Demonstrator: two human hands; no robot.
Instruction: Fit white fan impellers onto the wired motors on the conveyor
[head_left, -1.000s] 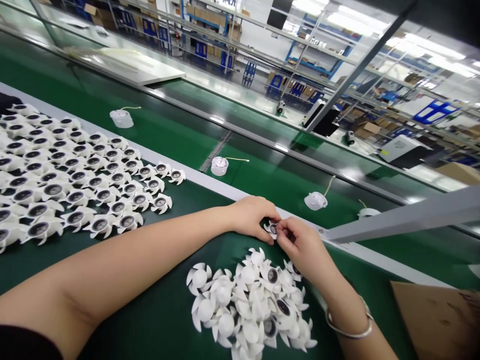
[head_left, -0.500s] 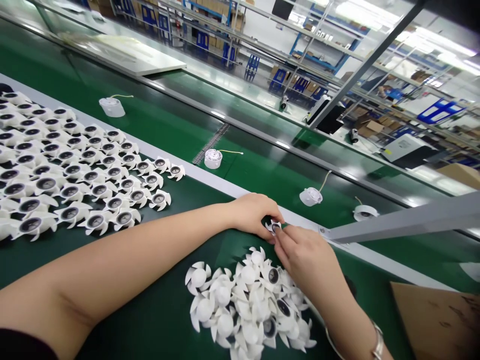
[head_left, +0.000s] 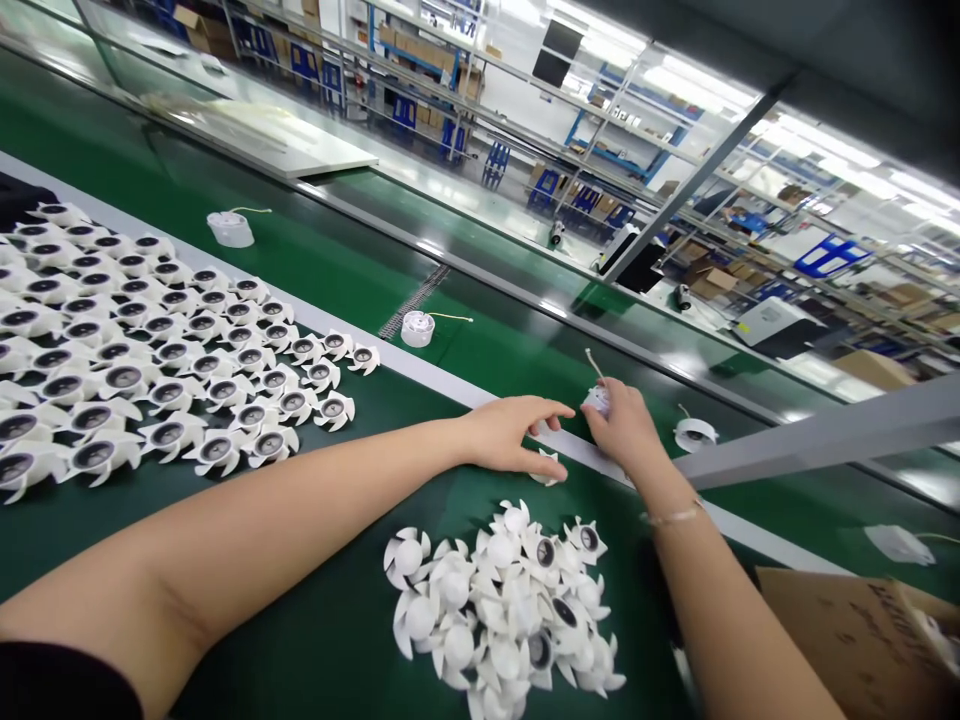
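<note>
My left hand (head_left: 514, 434) is open over the near table edge, thumb and fingers apart. Just under its thumb sits a white fan wheel (head_left: 550, 480), partly hidden by the hand. Out over the green belt, my right hand (head_left: 628, 425) has its fingers closed on a white round motor housing (head_left: 596, 400) with a thin pale wire sticking up. Below both hands lies a loose pile of white fan wheels (head_left: 499, 600), some hub side up. To the left, many fan wheels (head_left: 172, 390) lie in rows with their dark hubs facing up.
More white housings stand along the green belt (head_left: 495, 365), including one (head_left: 418, 329) left of my hands and another (head_left: 695, 434) to the right. A grey metal post (head_left: 825, 428) slants across the right side. A cardboard box (head_left: 847, 630) stands at lower right.
My right hand has left the fan wheel by my left hand and reached forward to a housing on the belt. My left fingers have spread apart.
</note>
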